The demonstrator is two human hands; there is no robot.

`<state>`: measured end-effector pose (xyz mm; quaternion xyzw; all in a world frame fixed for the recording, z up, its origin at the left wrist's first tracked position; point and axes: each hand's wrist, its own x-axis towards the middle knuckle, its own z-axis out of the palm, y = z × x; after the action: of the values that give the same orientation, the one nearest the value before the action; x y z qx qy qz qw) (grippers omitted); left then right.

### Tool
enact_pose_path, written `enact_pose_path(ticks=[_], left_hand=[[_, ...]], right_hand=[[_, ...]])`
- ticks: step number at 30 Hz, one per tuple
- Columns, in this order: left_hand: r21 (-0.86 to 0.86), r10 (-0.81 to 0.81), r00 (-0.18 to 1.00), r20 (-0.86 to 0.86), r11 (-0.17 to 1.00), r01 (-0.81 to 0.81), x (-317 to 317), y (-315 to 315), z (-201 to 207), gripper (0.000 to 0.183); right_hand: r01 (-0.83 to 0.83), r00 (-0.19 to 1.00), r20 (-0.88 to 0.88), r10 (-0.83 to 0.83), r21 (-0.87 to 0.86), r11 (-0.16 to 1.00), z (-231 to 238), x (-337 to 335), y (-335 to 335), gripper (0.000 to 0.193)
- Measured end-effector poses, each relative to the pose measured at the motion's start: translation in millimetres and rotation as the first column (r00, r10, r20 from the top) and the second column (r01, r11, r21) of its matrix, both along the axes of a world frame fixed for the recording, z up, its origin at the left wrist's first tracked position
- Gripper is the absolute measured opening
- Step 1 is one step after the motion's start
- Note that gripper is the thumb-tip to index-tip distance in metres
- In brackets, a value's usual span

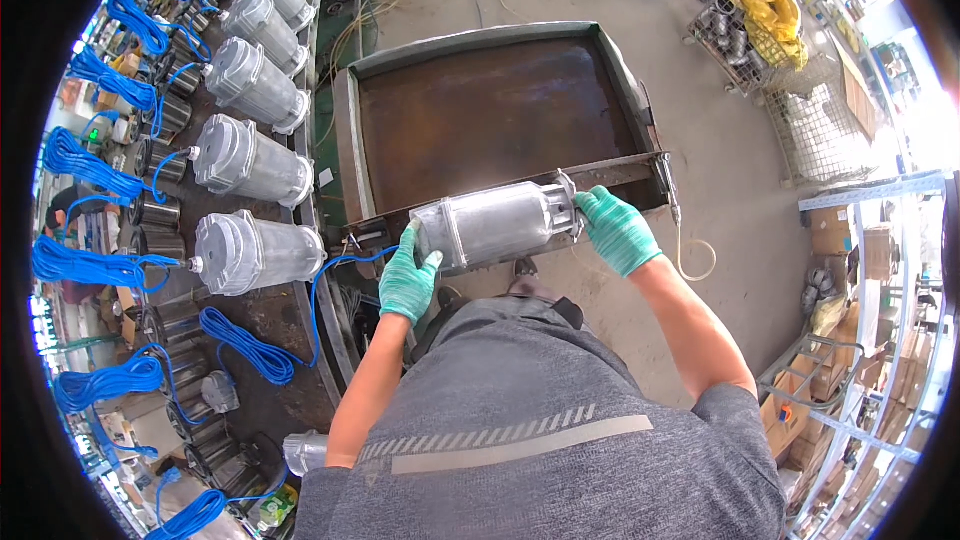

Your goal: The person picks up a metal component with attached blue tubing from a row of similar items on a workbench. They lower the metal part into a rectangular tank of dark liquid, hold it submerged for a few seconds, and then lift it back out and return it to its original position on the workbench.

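Note:
Both my hands wear green knitted gloves. Between them lies a silver metal submersible pump (500, 225), on its side across the near edge of a rusty metal tank (348, 130). My left hand (408, 278) is closed around the pump's wider left end, thumb towards me. At the narrower right end, my right hand (616, 230) grips the flange, its fingertips partly hidden. A blue cable (325, 290) runs from the pump's left end past my left hand to a coiled bundle (248, 345). Brownish liquid appears to cover the tank's bottom.
On the left bench stands a row of similar silver pumps (250, 160) with blue cable coils (95, 165). A thin hose (700, 265) hangs at the tank's right corner. Wire baskets (815, 130), a yellow sack (770, 15) and a shelving rack (880, 340) stand to the right.

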<state>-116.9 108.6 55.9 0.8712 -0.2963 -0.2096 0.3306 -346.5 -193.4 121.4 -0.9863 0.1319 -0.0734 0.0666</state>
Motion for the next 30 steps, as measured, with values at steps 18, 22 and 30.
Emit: enact_pose_path(ticks=[18, 22, 30], left_hand=[[0.129, -0.024, 1.000, -0.003, 0.991, 0.024, 1.0, -2.6, 27.3, 0.073], [0.155, -0.027, 1.000, -0.012, 0.988, 0.029, 2.7, -2.0, 28.7, 0.073], [0.157, -0.037, 0.999, -0.015, 0.987, 0.039, 5.4, -0.2, 24.1, 0.074]], right_hand=[[0.075, 0.933, -0.330, -0.141, -0.206, 0.976, 33.8, 27.9, 14.2, 0.013], [0.138, 0.894, -0.397, -0.206, -0.195, 0.971, 24.0, 35.1, 15.6, 0.033], [0.224, 0.936, -0.239, -0.259, -0.165, 0.961, 35.1, 37.2, 28.2, 0.028]])
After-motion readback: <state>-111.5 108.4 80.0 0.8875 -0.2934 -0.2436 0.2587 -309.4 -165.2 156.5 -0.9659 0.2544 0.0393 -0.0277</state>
